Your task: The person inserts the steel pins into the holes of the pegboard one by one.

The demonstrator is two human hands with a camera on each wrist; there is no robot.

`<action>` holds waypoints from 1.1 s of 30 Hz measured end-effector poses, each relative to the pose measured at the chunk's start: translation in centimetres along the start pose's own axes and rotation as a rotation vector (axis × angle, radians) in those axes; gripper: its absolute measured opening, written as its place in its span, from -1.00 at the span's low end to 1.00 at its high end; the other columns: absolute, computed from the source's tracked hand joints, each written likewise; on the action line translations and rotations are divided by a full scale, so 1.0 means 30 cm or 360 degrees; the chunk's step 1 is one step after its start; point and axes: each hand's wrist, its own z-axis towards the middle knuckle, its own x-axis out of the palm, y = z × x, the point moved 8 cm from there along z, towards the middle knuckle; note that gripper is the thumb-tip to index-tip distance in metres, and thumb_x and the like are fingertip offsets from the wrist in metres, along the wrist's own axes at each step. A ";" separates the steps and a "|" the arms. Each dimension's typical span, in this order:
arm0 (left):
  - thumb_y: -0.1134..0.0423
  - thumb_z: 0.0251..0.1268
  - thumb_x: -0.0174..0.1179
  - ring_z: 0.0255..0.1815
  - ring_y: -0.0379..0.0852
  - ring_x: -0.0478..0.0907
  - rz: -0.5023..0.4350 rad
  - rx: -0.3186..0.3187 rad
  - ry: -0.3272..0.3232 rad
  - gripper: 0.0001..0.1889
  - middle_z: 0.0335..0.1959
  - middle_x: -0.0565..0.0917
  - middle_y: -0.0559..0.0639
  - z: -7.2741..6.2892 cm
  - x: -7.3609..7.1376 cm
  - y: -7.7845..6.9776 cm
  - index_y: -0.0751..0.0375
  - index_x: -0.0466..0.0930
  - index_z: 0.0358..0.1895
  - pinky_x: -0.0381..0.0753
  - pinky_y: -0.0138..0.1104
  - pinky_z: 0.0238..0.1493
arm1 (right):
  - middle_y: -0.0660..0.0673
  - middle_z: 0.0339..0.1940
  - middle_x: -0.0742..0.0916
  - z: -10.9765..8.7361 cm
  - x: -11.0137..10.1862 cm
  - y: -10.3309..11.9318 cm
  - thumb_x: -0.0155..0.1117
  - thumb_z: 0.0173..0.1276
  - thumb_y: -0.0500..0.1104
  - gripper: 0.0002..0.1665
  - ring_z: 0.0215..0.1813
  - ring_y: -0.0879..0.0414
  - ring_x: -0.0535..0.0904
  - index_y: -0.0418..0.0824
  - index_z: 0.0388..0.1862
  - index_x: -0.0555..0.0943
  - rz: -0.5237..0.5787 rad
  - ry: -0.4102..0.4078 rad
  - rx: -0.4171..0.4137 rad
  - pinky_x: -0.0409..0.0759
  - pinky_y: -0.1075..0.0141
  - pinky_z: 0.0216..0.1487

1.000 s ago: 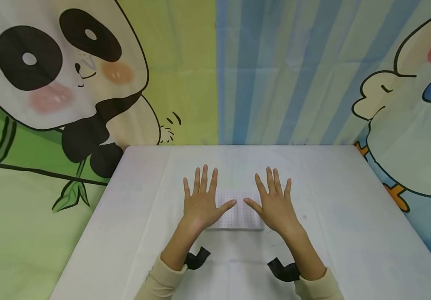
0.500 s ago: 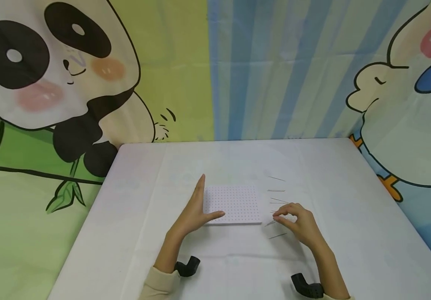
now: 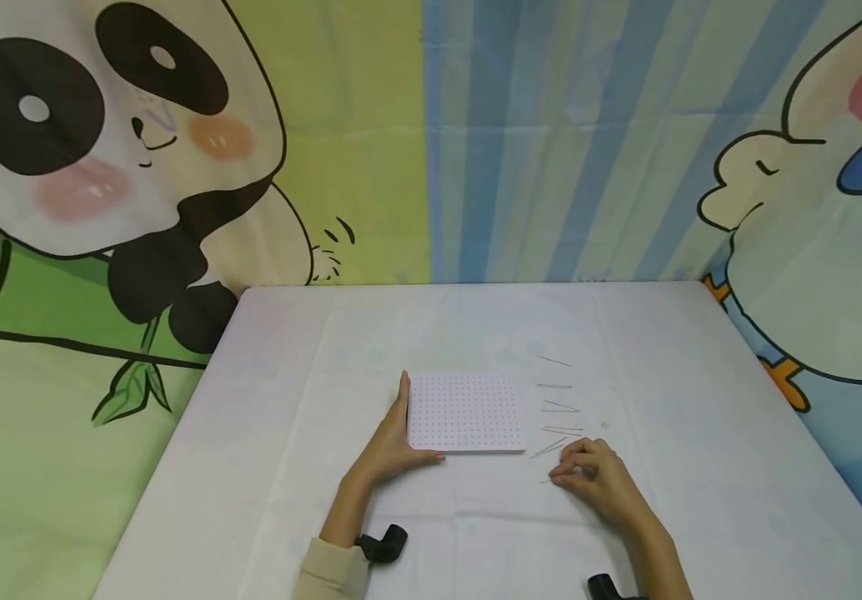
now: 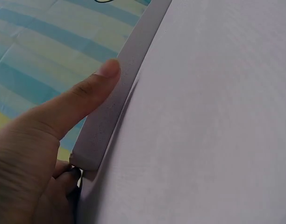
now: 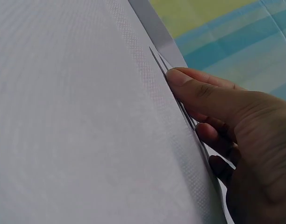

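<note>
A white board (image 3: 465,412) dotted with rows of small holes lies flat on the table. My left hand (image 3: 389,450) frames its near left corner, fingers along the left side and a straight thumb along the front edge. In the left wrist view that thumb (image 4: 94,88) touches the board's side. To the right of the board, my right hand (image 3: 603,487) pinches a thin metal pin (image 5: 158,59) between thumb and fingertips, low at the table; most of the pin is hidden in the head view. Behind this hand several thin pins (image 3: 562,429) lie in a column.
The white table (image 3: 311,500) carries the board and pins. A cloth with a cartoon panda (image 3: 198,142) and blue stripes stands behind the table. Black wrist camera mounts (image 3: 384,544) sit below each hand.
Both hands were spread above the board at first. The left hand has lowered onto the board's corner. The right has moved right, then nearer the front, and taken the frontmost pin.
</note>
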 end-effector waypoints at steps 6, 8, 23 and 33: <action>-0.08 -0.49 0.57 0.45 -0.08 -0.18 0.0021 0.0015 -0.0016 0.51 0.49 -0.20 0.00 -0.002 0.000 -0.004 -0.15 -0.56 0.43 -0.02 -0.10 0.37 | 0.13 -0.30 0.61 -0.001 0.001 0.009 0.49 -0.06 -0.17 -0.83 -0.23 0.25 0.32 0.13 -0.51 0.71 -0.0045 -0.0036 -0.0084 0.28 0.29 -0.17; -0.08 -0.48 0.57 0.45 -0.09 -0.18 0.0030 0.0006 -0.0018 0.50 0.49 -0.20 -0.01 -0.003 0.000 -0.003 -0.14 -0.56 0.43 -0.01 -0.10 0.37 | 0.13 -0.30 0.61 -0.002 0.001 0.010 0.49 -0.06 -0.17 -0.82 -0.22 0.25 0.32 0.13 -0.51 0.70 -0.0044 -0.0035 -0.0096 0.28 0.29 -0.16; -0.16 -0.40 0.51 0.45 -0.03 -0.13 0.0172 -0.0018 -0.0022 0.44 0.48 -0.15 -0.01 -0.014 0.006 0.003 -0.07 -0.53 0.44 0.03 -0.08 0.35 | 0.24 -0.39 0.60 -0.014 0.005 0.019 0.49 -0.07 -0.23 -0.76 -0.28 0.29 0.35 0.13 -0.51 0.68 -0.0042 -0.0071 -0.0149 0.31 0.37 -0.20; -0.15 -0.39 0.51 0.44 0.00 -0.11 0.0178 -0.0012 -0.0028 0.44 0.48 -0.12 0.05 -0.012 -0.002 0.001 0.00 -0.50 0.45 0.04 -0.08 0.35 | 0.22 -0.41 0.62 -0.006 0.005 0.017 0.49 -0.06 -0.24 -0.77 -0.28 0.27 0.36 0.11 -0.51 0.68 0.0009 -0.0067 -0.0175 0.35 0.41 -0.24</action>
